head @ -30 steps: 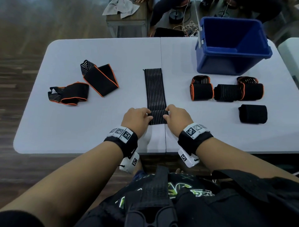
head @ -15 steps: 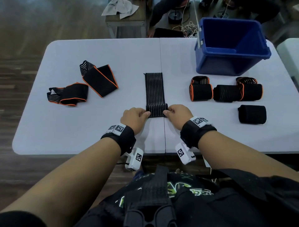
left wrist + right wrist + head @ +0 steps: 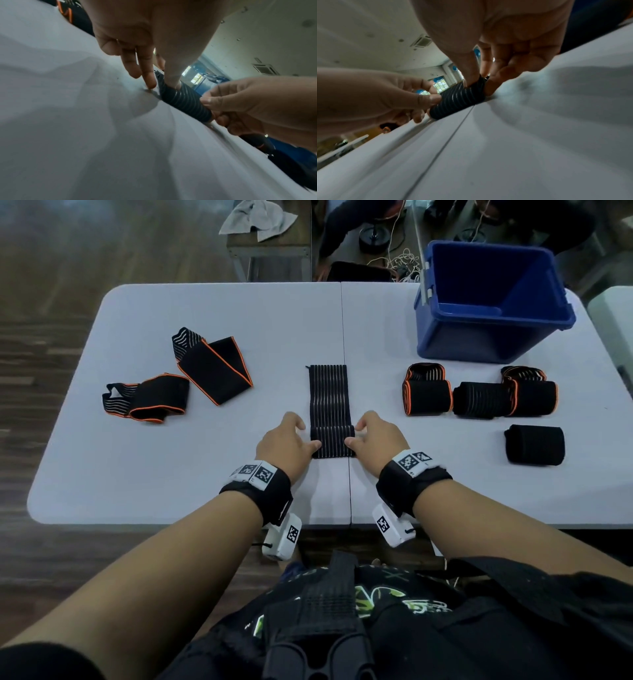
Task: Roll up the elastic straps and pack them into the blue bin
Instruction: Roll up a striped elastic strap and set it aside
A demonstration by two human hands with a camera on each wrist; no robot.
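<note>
From the head view the black, grey-ribbed elastic strap (image 3: 329, 402) lies flat on the white surface (image 3: 205, 474), its long axis running straight away from the left hand (image 3: 286, 441) and right hand (image 3: 375, 440) – equally near, each pinching an end of its rolled near part – while the wrist views alone show thumbs on top, fingers curled behind.

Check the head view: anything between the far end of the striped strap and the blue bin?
Nothing. In the head view only bare white table lies between the far end of the striped strap and the blue bin; the rolled straps sit off to the right.
</note>
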